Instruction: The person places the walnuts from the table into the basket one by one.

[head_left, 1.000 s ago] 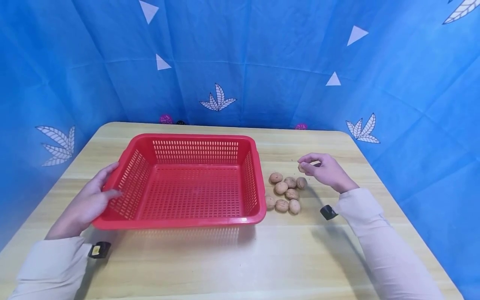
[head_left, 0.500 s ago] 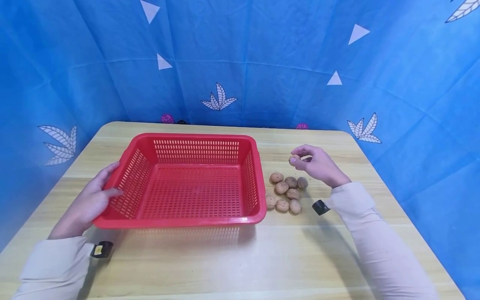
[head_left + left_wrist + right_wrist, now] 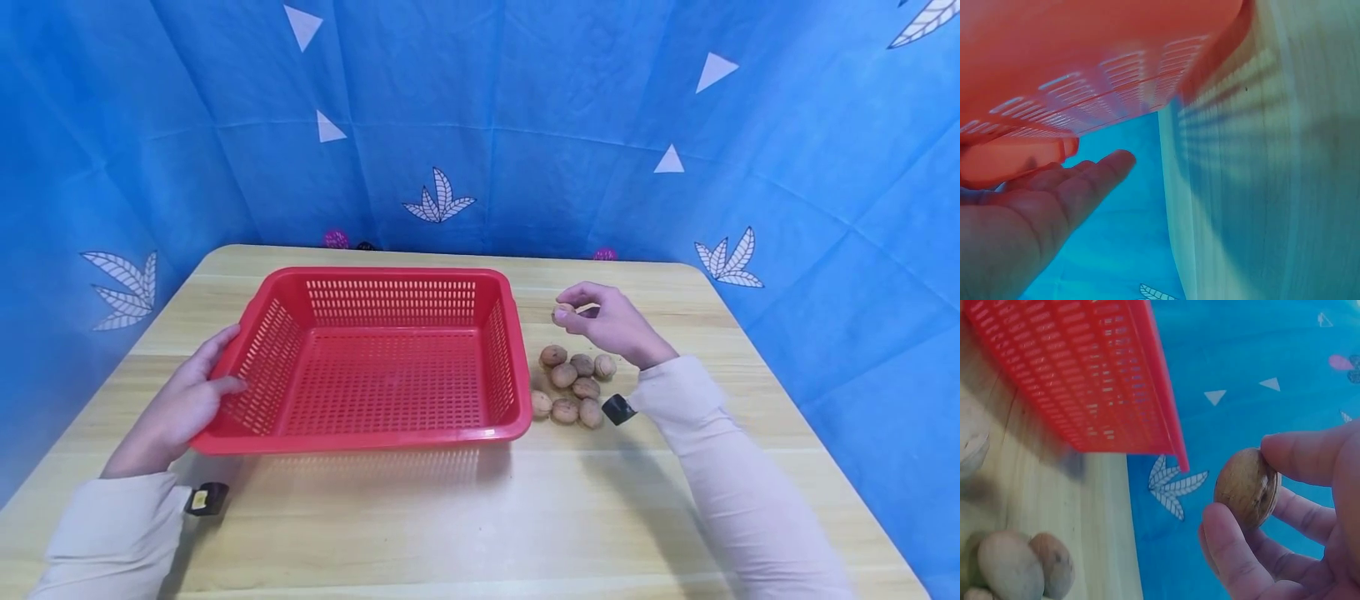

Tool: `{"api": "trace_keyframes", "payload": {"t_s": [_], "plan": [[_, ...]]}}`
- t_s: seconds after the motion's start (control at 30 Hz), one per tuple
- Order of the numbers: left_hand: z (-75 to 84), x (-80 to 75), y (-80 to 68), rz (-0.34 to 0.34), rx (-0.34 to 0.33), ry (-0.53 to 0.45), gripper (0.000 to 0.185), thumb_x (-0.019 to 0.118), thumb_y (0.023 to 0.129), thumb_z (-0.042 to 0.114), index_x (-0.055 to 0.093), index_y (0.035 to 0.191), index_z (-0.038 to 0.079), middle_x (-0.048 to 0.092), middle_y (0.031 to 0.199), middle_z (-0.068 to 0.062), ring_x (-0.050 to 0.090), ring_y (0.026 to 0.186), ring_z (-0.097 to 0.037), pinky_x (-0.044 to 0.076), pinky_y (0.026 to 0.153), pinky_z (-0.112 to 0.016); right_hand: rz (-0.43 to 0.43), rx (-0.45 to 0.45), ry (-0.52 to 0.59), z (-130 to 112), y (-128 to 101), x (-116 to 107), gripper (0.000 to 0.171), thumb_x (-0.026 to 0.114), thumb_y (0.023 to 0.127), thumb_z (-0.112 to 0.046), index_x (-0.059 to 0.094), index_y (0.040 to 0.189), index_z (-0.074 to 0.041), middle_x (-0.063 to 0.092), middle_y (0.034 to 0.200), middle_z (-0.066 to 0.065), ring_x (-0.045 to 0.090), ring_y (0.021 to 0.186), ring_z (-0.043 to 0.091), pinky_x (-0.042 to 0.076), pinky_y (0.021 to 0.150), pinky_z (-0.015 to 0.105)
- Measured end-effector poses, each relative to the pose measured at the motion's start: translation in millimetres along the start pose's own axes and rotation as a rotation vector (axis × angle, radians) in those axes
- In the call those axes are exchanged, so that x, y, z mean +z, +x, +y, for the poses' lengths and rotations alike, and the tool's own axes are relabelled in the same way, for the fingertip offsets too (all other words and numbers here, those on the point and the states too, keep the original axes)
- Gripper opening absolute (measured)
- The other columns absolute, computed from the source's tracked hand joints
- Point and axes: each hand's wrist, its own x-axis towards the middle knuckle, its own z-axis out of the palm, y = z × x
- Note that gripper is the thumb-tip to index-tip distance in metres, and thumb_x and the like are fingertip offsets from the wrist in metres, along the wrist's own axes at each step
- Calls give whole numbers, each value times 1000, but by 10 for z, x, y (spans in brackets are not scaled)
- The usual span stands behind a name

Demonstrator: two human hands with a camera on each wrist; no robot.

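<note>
The right hand [image 3: 611, 323] pinches a single walnut [image 3: 563, 312] between thumb and fingertips, held in the air above the bench [image 3: 480, 517], just past the far side of the walnut pile [image 3: 572, 386] and a little right of the red basket [image 3: 375, 367]. The right wrist view adds what the head view cannot: the held walnut's seam faces the palm, the thumb lies under it and a finger over it, and the basket's slotted right wall rises close by with two or three loose walnuts in the lower corner.

The left hand [image 3: 183, 400] rests against the basket's left wall, fingers nearly straight along the rim, thumb on the inner side of the wall; it is relaxed rather than clenched. The left wrist view shows those straight fingers under the basket's rim, with the bench edge and blue cloth beyond.

No writing can be read; the blue backdrop [image 3: 525, 125] carries only white leaf and triangle prints.

The basket sits left of centre, its inside bare. Open bench runs along the near edge and to the right of the pile.
</note>
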Motion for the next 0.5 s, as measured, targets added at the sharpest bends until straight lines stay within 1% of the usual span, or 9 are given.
{"api": "trace_keyframes", "payload": {"t_s": [0.13,0.33,0.5], "plan": [[-1,1,5,-7,-5,0,79,46,99,6,-6,156,21,24,144,-27,59,94,-13,58,74,-41,-11,-1,13,-62,38,53,37,67,92,-22,59,120,-1,61,114,14,65,98,32,51,89,42],[2,-4,25,-12,-1,5,80,47,98,6,-7,156,21,25,144,-27,60,95,-13,58,75,-41,-25,-4,-3,-135,95,125,39,67,91,-25,59,121,-2,61,114,12,65,97,28,51,90,43],[-18,-10,35,-3,-3,22,81,48,98,7,-6,157,22,24,145,-27,59,95,-14,58,75,-41,-43,-9,-1,-219,152,192,37,67,92,-27,60,121,-5,60,116,11,64,99,29,50,90,44]]}}
